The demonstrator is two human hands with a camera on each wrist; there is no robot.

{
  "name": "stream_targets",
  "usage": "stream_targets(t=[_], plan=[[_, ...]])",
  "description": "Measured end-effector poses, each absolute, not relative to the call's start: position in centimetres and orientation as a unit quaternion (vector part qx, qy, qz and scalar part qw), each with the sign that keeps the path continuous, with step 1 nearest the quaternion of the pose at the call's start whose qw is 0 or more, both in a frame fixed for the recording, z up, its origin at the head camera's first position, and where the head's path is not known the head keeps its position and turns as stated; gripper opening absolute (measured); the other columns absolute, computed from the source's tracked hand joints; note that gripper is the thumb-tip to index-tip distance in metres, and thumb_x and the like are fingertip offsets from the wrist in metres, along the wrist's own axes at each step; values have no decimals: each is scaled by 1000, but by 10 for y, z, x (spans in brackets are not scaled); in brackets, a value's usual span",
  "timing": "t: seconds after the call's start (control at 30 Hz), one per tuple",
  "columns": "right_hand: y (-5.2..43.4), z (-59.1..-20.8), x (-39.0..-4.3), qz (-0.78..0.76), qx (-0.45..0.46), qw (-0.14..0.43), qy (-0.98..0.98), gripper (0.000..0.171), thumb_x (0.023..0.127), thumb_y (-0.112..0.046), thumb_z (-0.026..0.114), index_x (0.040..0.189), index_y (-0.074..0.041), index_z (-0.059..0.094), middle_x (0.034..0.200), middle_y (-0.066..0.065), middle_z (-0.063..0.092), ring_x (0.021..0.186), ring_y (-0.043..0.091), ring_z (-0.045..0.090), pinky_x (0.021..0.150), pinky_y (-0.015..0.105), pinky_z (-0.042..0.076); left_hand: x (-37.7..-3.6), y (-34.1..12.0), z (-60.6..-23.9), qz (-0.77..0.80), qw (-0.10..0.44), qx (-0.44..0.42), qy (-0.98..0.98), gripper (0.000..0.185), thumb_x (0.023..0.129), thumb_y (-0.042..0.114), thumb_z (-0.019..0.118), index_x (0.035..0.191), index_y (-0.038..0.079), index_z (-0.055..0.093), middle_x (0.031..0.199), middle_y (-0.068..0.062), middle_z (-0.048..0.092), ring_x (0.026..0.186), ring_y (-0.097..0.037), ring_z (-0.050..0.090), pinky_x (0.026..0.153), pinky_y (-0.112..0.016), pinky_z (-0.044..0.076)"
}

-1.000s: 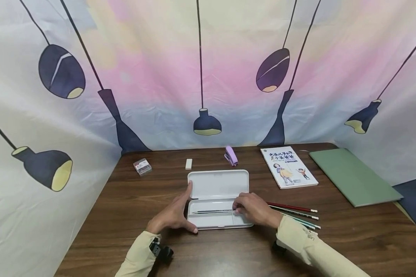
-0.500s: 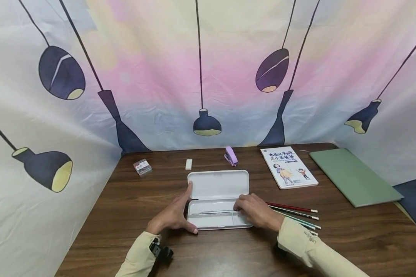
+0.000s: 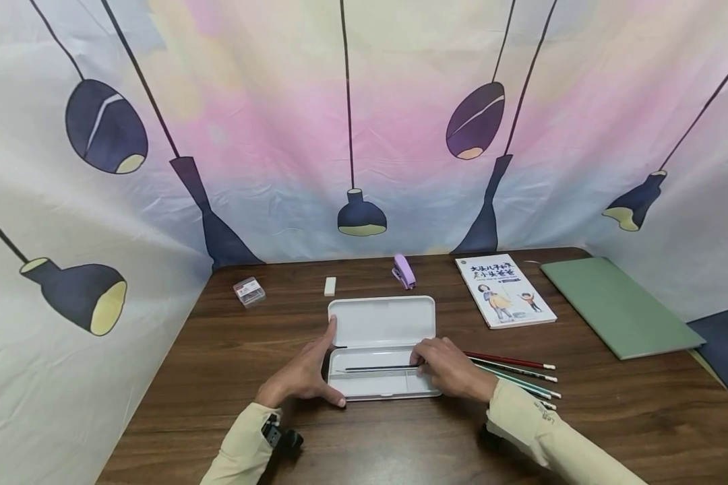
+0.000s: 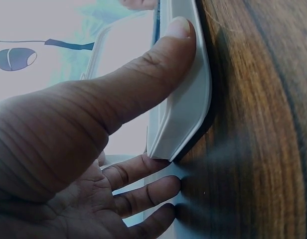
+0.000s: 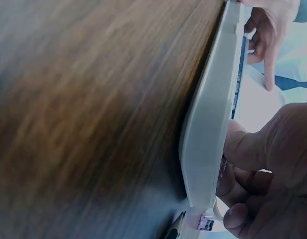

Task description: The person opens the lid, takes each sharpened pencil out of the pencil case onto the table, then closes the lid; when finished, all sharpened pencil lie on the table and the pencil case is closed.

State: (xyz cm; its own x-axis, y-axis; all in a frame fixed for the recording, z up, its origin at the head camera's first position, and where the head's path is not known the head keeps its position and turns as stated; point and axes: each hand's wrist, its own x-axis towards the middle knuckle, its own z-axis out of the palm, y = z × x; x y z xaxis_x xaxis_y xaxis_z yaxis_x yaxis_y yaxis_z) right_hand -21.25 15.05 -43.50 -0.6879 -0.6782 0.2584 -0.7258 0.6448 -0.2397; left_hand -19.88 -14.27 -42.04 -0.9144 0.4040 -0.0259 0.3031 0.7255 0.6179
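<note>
Two hands work at an open white pencil case (image 3: 381,350) lying at the near middle of a brown wooden table (image 3: 218,377). The left hand (image 3: 303,374) is spread against the case's left end, thumb (image 4: 158,64) pressed along its near rim and forefinger stretched up the left side towards the lid. The right hand (image 3: 445,364) sits at the case's right end, its fingertips pinching the right end of a dark pencil (image 3: 376,368), which lies lengthwise inside the tray of the case. Just right of that hand, several coloured pencils (image 3: 516,374) lie loose on the table, fanned out to the right. Farther back, behind the raised lid, stand a white eraser (image 3: 330,285) and a purple stapler (image 3: 404,271), with a small clear box of clips (image 3: 249,292) to the far left. To the far right lie a picture book (image 3: 505,291) and a green folder (image 3: 619,306). A curtain printed with hanging lamps (image 3: 364,135) closes in the table.
</note>
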Motion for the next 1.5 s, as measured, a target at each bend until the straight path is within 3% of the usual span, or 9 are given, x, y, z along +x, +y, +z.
stream_targets(t=[0.2,0.33,0.67,0.97,1.5], plan=[[155,-430,-213,231,329,96,-911,12,80,-3,66,88,-12,65,83,-4,62,76,10,51,69,31,38,-198,-142,-422,312,77,196,927,139,46,34,90,147,13,-3,127,-14,46,125,-30,31,102,-48,22],[163,-426,-213,251,319,133,-904,12,79,-3,68,86,-12,64,82,-6,62,76,9,52,69,32,38,-198,-142,-424,309,73,200,927,139,46,35,90,147,12,-4,126,-13,47,124,-29,33,101,-48,23],[188,-423,-210,265,285,153,-909,12,79,-4,69,86,-13,63,80,-8,60,72,9,49,69,34,39,-197,-143,-422,316,76,192,926,139,46,32,90,147,12,-3,125,-14,47,123,-30,33,101,-49,23],[231,-426,-201,267,240,145,-922,15,78,2,67,82,-11,63,75,-7,58,66,6,49,60,28,43,-197,-143,-422,315,75,194,926,139,46,32,90,147,11,-3,125,-15,47,124,-31,32,101,-49,23],[287,-427,-173,204,160,95,-961,14,78,-1,68,81,-13,60,75,-7,57,68,8,53,60,32,44,-200,-143,-423,317,76,195,925,140,46,33,90,146,12,-4,125,-15,47,122,-31,34,101,-49,23]])
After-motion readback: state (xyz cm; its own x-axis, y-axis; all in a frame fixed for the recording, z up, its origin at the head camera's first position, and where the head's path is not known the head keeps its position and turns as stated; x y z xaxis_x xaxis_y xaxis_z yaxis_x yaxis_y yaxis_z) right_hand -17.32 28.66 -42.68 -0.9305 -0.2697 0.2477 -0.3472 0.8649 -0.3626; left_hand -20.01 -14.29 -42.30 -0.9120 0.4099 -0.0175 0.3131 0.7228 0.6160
